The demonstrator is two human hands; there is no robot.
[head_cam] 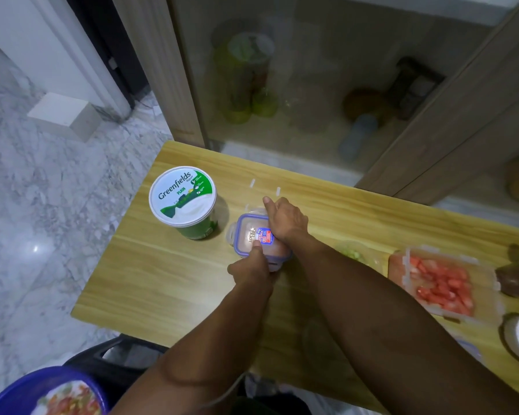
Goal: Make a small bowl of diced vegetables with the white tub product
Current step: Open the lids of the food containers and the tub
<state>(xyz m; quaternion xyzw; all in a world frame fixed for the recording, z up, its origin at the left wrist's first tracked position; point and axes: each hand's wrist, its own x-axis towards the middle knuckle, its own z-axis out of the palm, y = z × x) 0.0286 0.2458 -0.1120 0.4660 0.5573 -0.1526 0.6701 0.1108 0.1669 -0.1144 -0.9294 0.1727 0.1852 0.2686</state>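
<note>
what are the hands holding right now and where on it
Both hold the small lidded container on the table: left hand at its near edge, right hand over its far right side.

yogurt tub (182, 199) | upright, lidded | diced tomato container (441, 284) | open

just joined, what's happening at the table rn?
A person has both hands on a small lidded container with a blue-rimmed lid: left hand at its near edge, right hand at its far side. Whether they are sealing or opening it is unclear. The yogurt tub stands closed just left of it on the wooden table. An open container of diced red pieces sits to the right.
</note>
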